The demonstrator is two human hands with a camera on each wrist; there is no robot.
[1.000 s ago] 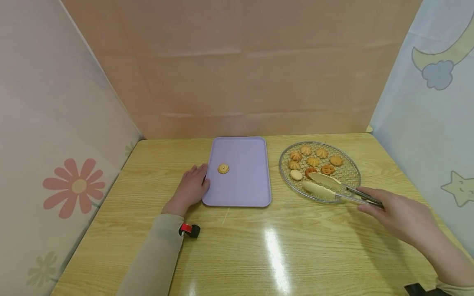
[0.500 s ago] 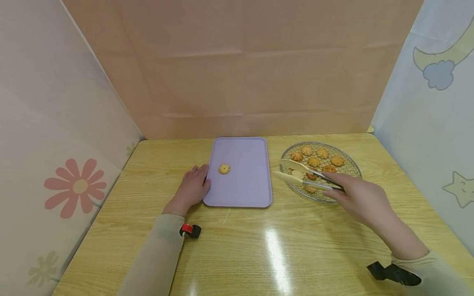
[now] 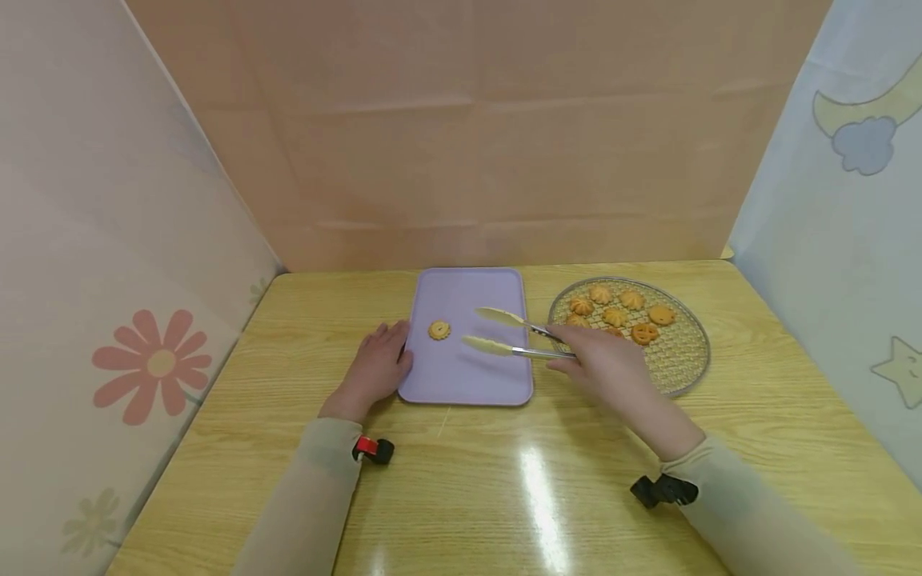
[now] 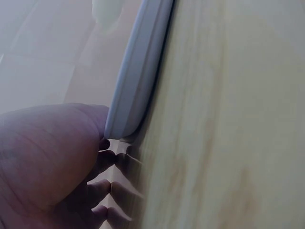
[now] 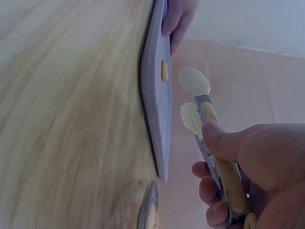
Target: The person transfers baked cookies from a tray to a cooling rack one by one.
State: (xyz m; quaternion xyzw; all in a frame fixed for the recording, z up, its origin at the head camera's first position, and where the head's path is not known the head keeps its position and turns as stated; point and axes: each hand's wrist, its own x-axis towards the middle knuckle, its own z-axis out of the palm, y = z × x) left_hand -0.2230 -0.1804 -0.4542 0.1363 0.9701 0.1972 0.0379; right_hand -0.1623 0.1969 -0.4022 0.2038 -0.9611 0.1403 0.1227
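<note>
In the head view my right hand (image 3: 601, 364) grips a pair of metal tongs (image 3: 536, 352) with pale cream tips, also seen in the right wrist view. The tips stand apart over the lilac tray (image 3: 461, 384), with nothing visible between them. One round, ridged cookie (image 3: 439, 330) lies on the tray's left part, left of the tips. My left hand (image 3: 374, 364) rests on the table against the tray's left edge. In the left wrist view its thumb touches the tray rim (image 4: 136, 67), and the fingertips reach down to the tabletop.
To the right, a round wire rack (image 3: 680, 360) holds several cookies and a pretzel-shaped biscuit (image 3: 644, 334); my right hand hides part of it. A tan backdrop (image 3: 468, 160) closes off the far table edge, with printed panels on both sides.
My right hand has carried the spread tongs leftward from above the wire rack to above the tray. My left hand and the cookie on the tray have stayed in place.
</note>
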